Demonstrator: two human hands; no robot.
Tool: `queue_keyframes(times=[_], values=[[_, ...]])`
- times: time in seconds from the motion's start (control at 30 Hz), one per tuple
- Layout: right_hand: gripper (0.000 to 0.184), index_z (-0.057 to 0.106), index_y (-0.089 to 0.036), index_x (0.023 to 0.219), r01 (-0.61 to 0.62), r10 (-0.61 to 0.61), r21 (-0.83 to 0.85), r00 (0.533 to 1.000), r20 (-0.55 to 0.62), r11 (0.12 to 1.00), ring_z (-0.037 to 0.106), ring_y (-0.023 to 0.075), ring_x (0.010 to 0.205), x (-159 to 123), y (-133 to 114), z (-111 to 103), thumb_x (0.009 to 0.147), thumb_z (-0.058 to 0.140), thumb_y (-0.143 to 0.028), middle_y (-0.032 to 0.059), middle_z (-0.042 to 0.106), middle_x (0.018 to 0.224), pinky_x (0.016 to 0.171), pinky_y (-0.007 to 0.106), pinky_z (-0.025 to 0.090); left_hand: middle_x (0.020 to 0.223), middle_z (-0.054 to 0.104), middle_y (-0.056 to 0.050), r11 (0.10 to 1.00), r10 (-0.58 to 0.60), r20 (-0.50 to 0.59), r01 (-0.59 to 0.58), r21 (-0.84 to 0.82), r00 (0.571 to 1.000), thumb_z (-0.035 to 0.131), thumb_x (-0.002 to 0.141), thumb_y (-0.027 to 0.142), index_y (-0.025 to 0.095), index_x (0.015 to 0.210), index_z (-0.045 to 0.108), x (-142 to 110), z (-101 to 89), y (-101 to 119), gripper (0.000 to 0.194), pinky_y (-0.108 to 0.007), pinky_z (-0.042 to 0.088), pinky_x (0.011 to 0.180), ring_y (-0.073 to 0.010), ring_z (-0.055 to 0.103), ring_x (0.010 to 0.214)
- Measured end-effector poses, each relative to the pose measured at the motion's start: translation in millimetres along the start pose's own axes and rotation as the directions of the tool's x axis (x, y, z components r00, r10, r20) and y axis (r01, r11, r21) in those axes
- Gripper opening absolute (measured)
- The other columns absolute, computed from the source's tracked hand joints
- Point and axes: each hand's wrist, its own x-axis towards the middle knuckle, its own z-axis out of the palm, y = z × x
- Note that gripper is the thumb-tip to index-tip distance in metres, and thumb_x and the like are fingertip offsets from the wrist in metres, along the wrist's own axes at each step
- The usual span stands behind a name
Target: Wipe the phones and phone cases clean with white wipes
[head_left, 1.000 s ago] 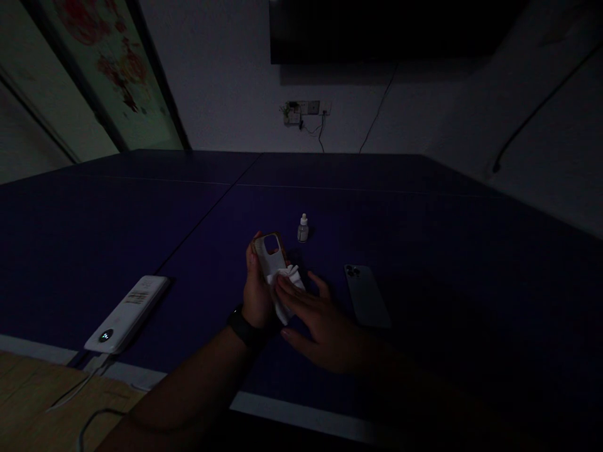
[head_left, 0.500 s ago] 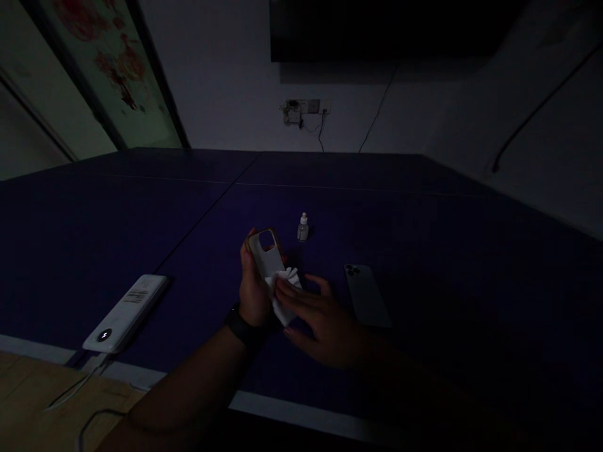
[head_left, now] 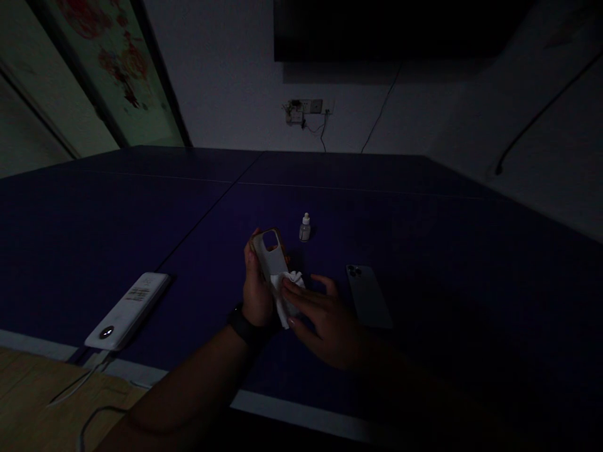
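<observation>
My left hand (head_left: 257,290) grips a phone case (head_left: 270,250) with a brownish rim, held upright over the dark blue table (head_left: 424,251); a dark watch is on that wrist. My right hand (head_left: 325,319) presses a crumpled white cloth (head_left: 285,295) against the lower part of the case, its fingers laid over the cloth. A small white dropper bottle (head_left: 305,228) stands just behind the case. A phone (head_left: 369,295) lies face down to the right of my right hand.
A white power bank (head_left: 128,311) with a small lit display lies near the table's front left edge, its cable running down over a wooden surface (head_left: 38,402). Wall sockets (head_left: 305,110) with cables and a dark screen hang on the far wall. The room is dim.
My right hand with the cloth has slid slightly along the case, and the case has tilted a little in my left hand. Nothing else has moved.
</observation>
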Motion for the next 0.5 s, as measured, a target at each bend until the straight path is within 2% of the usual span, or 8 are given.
queue_keyframes(times=[0.1, 0.17, 0.23, 0.4, 0.5], values=[[0.062, 0.038, -0.013, 0.156, -0.059, 0.06, -0.026, 0.998, 0.027, 0.998, 0.044, 0.0281, 0.148, 1.1, -6.4, 2.6, 0.097, 0.049, -0.025, 0.0169, 0.043, 0.16, 0.121, 0.06, 0.03, 0.095, 0.071, 0.0, 1.0, -0.017, 0.009, 0.017, 0.007, 1.0, 0.051, 0.099, 0.056, 0.04, 0.143, 0.053, 0.4, -0.9, -1.9, 0.047, -0.029, 0.053, 0.073, -0.0174, 0.066, 0.076], [0.071, 0.032, -0.006, 0.158, -0.023, 0.025, -0.027, 0.997, 0.071, 0.999, 0.032, 0.0293, 0.154, 1.6, -9.0, 4.4, 0.094, 0.053, -0.028, 0.0196, 0.032, 0.164, 0.121, 0.059, 0.031, 0.096, 0.072, 0.0, 0.999, -0.052, 0.015, 0.052, -0.013, 0.999, 0.052, 0.099, 0.058, 0.04, 0.145, 0.052, 0.3, -0.9, -2.1, 0.05, -0.029, 0.054, 0.075, -0.0174, 0.067, 0.077], [0.073, 0.032, -0.005, 0.158, 0.027, -0.025, -0.024, 0.995, 0.094, 0.999, 0.028, 0.0291, 0.156, 1.4, -8.5, 4.4, 0.093, 0.054, -0.028, 0.0188, 0.027, 0.166, 0.121, 0.059, 0.031, 0.098, 0.072, 0.0, 0.996, -0.072, 0.021, 0.073, -0.047, 0.997, 0.053, 0.099, 0.058, 0.039, 0.145, 0.051, 0.7, -0.7, -1.7, 0.049, -0.029, 0.055, 0.076, -0.0168, 0.067, 0.077], [0.055, 0.047, -0.018, 0.151, 0.032, -0.032, -0.029, 0.999, -0.007, 0.999, 0.051, 0.0259, 0.143, -1.2, -1.8, 0.2, 0.096, 0.049, -0.024, 0.0126, 0.048, 0.158, 0.121, 0.06, 0.027, 0.097, 0.071, -0.002, 0.997, -0.057, 0.024, 0.058, -0.051, 0.998, 0.052, 0.098, 0.059, 0.037, 0.144, 0.047, 3.3, -1.9, -1.5, 0.051, -0.029, 0.056, 0.072, -0.0165, 0.067, 0.076], [0.048, 0.052, -0.016, 0.147, -0.006, 0.004, -0.051, 0.999, -0.037, 0.999, 0.058, 0.0255, 0.137, -1.8, -2.9, 1.1, 0.1, 0.048, -0.025, 0.0141, 0.055, 0.152, 0.121, 0.059, 0.029, 0.099, 0.07, -0.003, 0.998, -0.046, 0.037, 0.048, -0.038, 0.998, 0.051, 0.098, 0.06, 0.035, 0.145, 0.046, 3.1, -2.1, -3.5, 0.053, -0.029, 0.056, 0.068, -0.0167, 0.067, 0.075]])
